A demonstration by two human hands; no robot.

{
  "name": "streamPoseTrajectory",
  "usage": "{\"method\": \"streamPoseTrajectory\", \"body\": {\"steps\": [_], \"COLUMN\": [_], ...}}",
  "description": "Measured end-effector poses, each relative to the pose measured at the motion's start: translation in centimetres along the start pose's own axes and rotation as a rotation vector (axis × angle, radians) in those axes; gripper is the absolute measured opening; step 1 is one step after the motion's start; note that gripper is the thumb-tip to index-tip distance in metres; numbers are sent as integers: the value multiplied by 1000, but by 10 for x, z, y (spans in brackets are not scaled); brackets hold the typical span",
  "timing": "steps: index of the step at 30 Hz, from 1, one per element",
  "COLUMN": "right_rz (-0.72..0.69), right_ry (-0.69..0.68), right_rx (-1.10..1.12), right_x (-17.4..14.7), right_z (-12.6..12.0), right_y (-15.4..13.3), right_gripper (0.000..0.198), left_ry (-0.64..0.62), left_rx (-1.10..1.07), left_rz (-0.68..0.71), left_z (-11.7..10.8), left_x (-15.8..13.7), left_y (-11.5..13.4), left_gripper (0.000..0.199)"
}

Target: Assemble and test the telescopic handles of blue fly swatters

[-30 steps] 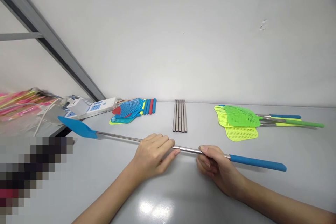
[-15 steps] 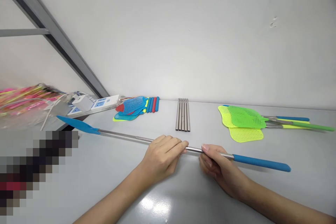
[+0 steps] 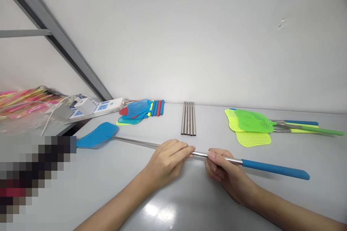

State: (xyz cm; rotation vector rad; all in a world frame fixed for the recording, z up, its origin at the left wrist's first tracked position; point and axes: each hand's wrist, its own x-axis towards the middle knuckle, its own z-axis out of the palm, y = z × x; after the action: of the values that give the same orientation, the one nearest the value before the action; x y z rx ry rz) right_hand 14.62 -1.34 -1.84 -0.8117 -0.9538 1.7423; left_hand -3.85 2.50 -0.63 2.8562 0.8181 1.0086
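Both of my hands grip a fly swatter with a blue head (image 3: 98,135), a thin extended metal rod (image 3: 135,141) and a blue handle (image 3: 275,169). My left hand (image 3: 170,158) is closed over the middle of the rod from above. Closer to the handle, my right hand (image 3: 225,169) pinches the thicker part of the metal tube, thumb on top. The swatter spans the table from left to right, its handle end to the right. Behind my hands, several metal tubes (image 3: 189,118) lie side by side.
At the back left lie loose blue swatter heads (image 3: 138,110) and coloured handle grips (image 3: 157,108). Several whole swatters with green and yellow heads (image 3: 255,121) are stacked at right. A power strip (image 3: 108,106), plugs and bagged coloured items (image 3: 29,103) sit far left. A wall rises behind the table.
The swatter has turned about its rod, so its head now shows its flat face instead of its edge. Its handle end reaches slightly further right. My hands keep nearly the same places.
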Motion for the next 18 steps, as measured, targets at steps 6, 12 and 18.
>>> {"method": "streamPoseTrajectory", "body": {"steps": [6, 12, 18], "right_rz": [36, 46, 39], "right_ry": [49, 70, 61], "right_rx": [-19, -38, -15], "right_x": [1, -1, 0], "right_z": [0, 1, 1], "right_y": [0, 0, 0], "right_gripper": [46, 44, 45], "left_ry": [-7, -1, 27], "left_rx": [-10, 6, -3], "left_rz": [-6, 13, 40], "left_z": [1, 1, 2], "left_x": [0, 0, -1], "left_y": [-1, 0, 0], "left_gripper": [22, 23, 28]}}
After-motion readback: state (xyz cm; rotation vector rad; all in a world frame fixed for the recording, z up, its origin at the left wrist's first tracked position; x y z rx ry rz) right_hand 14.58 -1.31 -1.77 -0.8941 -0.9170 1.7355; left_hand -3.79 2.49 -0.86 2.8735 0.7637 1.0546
